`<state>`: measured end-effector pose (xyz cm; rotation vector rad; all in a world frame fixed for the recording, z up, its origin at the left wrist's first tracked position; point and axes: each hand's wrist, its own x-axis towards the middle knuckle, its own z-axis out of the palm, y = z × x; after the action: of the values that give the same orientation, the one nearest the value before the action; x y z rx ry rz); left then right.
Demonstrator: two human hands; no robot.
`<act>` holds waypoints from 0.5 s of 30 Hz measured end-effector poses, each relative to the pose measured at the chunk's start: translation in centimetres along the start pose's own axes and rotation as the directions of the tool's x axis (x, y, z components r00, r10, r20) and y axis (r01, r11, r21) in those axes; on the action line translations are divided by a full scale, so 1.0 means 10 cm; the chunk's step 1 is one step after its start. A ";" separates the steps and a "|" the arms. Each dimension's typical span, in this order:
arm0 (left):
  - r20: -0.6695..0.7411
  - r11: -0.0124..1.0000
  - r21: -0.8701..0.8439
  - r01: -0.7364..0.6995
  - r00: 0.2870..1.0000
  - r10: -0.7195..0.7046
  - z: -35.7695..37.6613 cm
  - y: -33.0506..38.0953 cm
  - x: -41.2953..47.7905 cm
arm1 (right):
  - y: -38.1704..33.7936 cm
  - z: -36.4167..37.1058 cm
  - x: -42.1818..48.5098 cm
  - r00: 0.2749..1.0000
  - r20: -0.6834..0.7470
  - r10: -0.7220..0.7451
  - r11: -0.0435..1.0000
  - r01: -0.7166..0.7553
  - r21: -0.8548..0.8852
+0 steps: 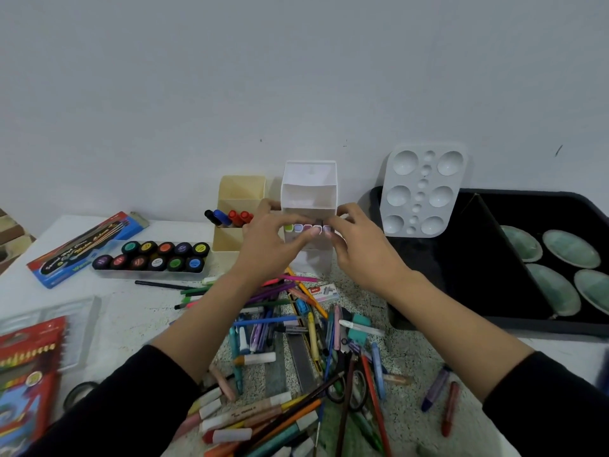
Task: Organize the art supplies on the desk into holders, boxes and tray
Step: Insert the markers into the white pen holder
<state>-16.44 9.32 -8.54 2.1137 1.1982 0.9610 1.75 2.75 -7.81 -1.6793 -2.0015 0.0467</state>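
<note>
A white tiered holder (pixel 309 192) stands at the back of the desk, with several pastel highlighters (pixel 298 228) upright in its lower front compartment. My left hand (pixel 270 239) and my right hand (pixel 359 242) meet at that compartment, fingertips pinching the highlighter tops. A beige holder (pixel 239 206) to its left has black, blue and red markers (pixel 229 217) in it. A heap of pens, pencils and crayons (pixel 296 357) lies on the desk below my forearms.
A tray of paint pots (pixel 151 258) and a blue brush pack (pixel 82 245) lie at the left. A black tray (pixel 494 258) with green shell dishes (pixel 570 249) sits at the right, a white palette (pixel 421 189) leaning behind it. A red pencil box (pixel 26 374) is at the near left.
</note>
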 end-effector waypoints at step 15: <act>-0.079 0.988 -0.155 0.028 0.996 -0.040 0.04 -0.01 0.02 | -0.11 0.09 0.01 0.995 -0.046 0.086 0.995 -0.088 -0.048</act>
<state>-16.06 9.51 -8.79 1.9443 1.1569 1.0978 0.33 2.83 -8.17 -1.7828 -1.9119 -0.0090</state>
